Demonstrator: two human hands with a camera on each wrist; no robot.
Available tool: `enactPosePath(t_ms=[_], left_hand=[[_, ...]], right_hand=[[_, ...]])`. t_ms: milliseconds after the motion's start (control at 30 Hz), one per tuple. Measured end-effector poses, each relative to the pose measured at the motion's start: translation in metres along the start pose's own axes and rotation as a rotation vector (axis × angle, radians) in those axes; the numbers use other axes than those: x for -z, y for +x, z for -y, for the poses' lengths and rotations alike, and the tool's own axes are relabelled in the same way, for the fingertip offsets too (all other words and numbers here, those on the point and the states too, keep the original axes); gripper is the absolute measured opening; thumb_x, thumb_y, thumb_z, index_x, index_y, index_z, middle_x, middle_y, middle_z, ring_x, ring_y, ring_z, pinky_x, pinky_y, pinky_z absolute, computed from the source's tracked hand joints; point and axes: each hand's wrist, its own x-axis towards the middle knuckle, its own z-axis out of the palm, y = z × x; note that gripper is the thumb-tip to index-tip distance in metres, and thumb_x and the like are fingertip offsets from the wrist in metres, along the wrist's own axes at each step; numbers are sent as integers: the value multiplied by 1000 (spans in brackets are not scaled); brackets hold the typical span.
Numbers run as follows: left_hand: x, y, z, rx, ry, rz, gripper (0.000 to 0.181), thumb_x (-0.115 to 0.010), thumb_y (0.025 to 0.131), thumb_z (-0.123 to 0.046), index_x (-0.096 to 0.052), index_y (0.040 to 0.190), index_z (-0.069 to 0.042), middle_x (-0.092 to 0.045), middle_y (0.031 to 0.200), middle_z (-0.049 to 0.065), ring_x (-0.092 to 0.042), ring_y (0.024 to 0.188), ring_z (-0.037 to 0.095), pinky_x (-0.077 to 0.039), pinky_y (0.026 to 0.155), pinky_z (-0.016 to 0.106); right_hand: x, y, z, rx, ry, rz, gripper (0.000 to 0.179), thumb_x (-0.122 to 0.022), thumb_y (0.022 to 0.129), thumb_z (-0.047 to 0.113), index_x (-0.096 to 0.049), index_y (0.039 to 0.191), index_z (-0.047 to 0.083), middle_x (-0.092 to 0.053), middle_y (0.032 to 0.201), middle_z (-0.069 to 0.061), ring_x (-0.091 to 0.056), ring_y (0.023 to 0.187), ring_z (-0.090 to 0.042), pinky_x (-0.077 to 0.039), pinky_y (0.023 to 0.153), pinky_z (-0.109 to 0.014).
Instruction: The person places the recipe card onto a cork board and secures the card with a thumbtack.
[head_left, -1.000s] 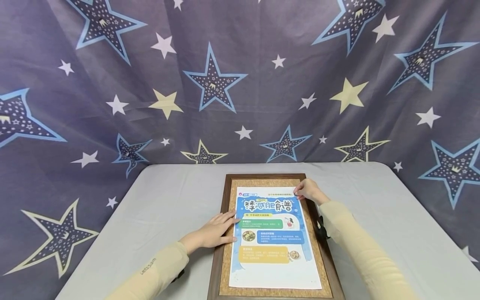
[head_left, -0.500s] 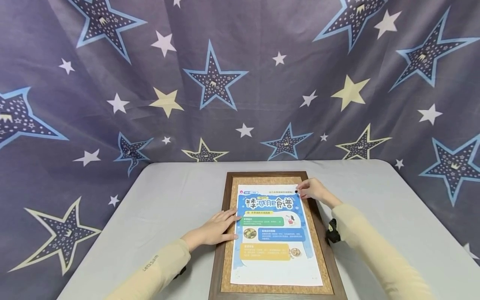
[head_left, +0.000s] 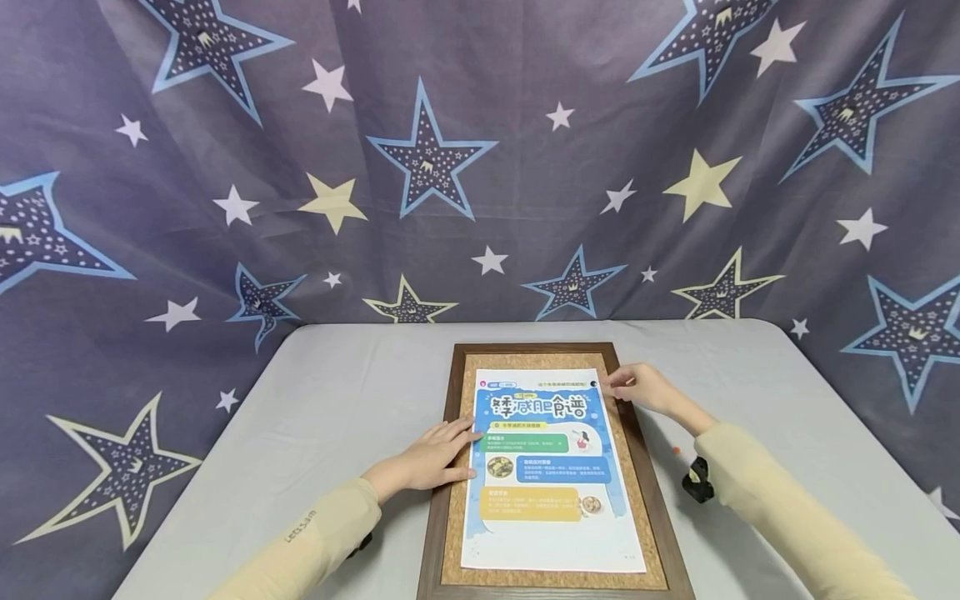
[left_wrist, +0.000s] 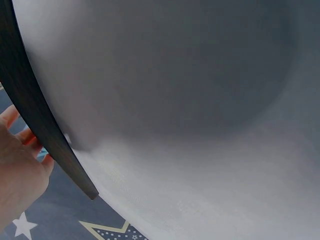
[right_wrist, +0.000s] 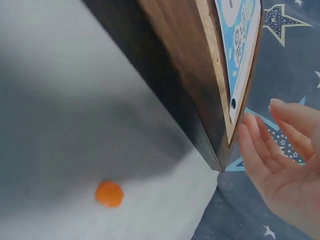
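A printed paper poster (head_left: pixel 555 546) in blue, green and yellow lies on a cork board (head_left: pixel 656 558) with a dark wooden frame (head_left: pixel 435 533). At its upper right corner sits a small black push pin (right_wrist: pixel 233 103), seen in the right wrist view. My right hand (head_left: pixel 645 388) hovers just right of that pin, over the frame's right side, fingers loosely bent and holding nothing. Spread fingers of my left hand (head_left: pixel 427 457) rest on the poster's left edge, the palm reaching across the frame. In the left wrist view the frame's side partly hides the left hand (left_wrist: pixel 22 170).
The board lies on a table with a pale grey cover (head_left: pixel 360 375). A small orange round thing (right_wrist: pixel 109 194) sits on the cover right of the board, near my right sleeve. A star-patterned curtain (head_left: pixel 480 167) hangs behind the table.
My right hand has let go of the black push pin at the poster's corner and drawn back to the right. The left hand keeps its place on the poster.
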Motion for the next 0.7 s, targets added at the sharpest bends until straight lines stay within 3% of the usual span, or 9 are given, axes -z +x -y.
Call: enactPosePath(t_ms=[200, 700], left_hand=[[0, 0, 1, -8, 2, -5, 61, -45, 89, -45, -33, 136, -8, -18, 145, 15, -15, 133, 28, -13, 107, 45], [0, 0, 0, -21, 3, -9, 59, -46, 90, -42, -33, 135, -6, -19, 144, 17, -16, 133, 29, -13, 107, 45]], right_hand=[[7, -15, 3, 41, -66, 13, 15, -57, 81, -3, -63, 93, -10, -64, 86, -20, -60, 72, -23, -49, 62, -28], [15, -56, 7, 76, -80, 64, 14, -59, 80, 0, -64, 92, -6, -64, 84, -12, -59, 69, -16, -49, 61, -25]])
